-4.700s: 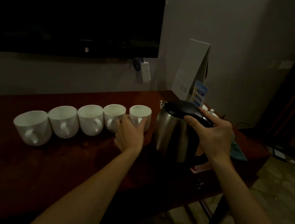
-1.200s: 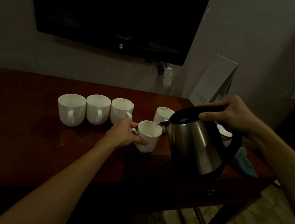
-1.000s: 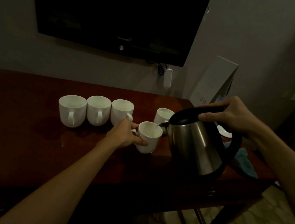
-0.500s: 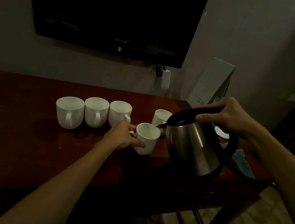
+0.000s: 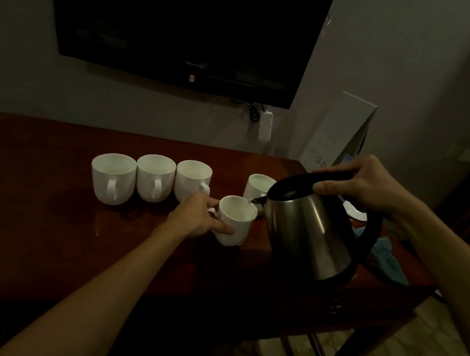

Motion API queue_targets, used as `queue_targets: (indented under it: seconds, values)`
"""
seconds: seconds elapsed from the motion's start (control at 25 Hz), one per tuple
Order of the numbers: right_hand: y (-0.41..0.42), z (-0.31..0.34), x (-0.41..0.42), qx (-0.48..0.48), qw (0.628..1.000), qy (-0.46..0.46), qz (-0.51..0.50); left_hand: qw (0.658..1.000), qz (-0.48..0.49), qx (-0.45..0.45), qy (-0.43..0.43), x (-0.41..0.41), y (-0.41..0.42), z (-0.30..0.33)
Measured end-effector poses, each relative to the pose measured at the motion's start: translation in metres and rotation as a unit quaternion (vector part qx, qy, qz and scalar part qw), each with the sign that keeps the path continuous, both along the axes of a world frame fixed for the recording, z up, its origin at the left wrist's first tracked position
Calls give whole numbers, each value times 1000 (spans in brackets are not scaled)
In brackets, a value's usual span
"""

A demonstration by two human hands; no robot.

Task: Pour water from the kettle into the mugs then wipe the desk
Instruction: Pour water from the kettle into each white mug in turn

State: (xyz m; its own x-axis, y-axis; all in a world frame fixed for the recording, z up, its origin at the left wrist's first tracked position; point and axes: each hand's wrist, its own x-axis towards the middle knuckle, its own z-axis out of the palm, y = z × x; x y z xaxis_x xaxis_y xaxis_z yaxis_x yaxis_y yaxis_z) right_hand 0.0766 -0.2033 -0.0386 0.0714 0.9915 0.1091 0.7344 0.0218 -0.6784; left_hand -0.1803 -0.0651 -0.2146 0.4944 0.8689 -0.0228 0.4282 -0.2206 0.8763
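Now the right hand (image 5: 366, 182), gripping the kettle (image 5: 309, 231) by its handle, is tipping it further into the pulled-forward mug (image 5: 235, 220) that the left hand (image 5: 197, 216) is holding; three mugs are waiting.

Right hand (image 5: 366, 183) tilts kettle (image 5: 309, 231) spout over mug (image 5: 235, 220); left hand (image 5: 197, 215) holds mug.
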Motion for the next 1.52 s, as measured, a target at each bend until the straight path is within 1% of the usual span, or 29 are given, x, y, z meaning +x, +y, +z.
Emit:
queue_targets:
  seconds: [0.28, 0.6, 0.96, 1.52]
  values:
    - [2, 1, -3, -8, 1000, -6, 8, 1000, 3, 3, 7, 0, 0, 0]
    - [4, -1, 3, -7, 1000, 17, 0, 1000, 4, 7, 7, 0, 0, 1]
    - [5, 1, -2, -6, 1000, -12, 8, 1000, 4, 6, 8, 0, -1, 1]
    - [3, 2, -3, -7, 1000, -4, 9, 1000, 9, 1, 19, 1, -2, 3]
